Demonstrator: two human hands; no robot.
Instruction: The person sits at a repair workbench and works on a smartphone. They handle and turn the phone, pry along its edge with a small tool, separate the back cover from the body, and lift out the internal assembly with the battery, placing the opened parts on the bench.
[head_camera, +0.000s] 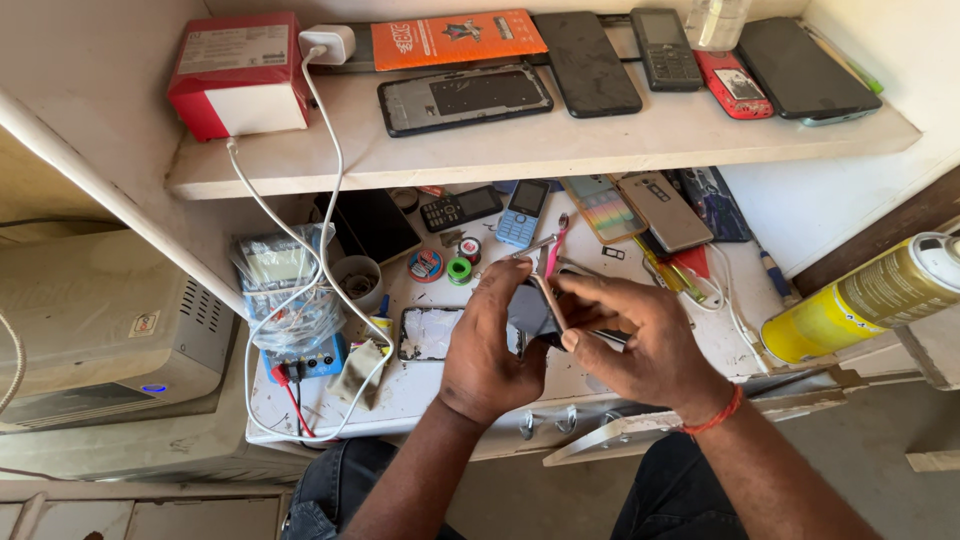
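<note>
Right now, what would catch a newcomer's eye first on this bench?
Both hands meet mid-bench: the left hand and right hand hold a dark phone part between them. On the shelf above, a red and white box sits at the left, phones lined up beside it. A yellow spray can lies at the right edge.

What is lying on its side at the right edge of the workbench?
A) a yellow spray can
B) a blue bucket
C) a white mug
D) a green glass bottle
A: a yellow metal spray can with a white cap lies tilted at the bench's right edge.
</note>
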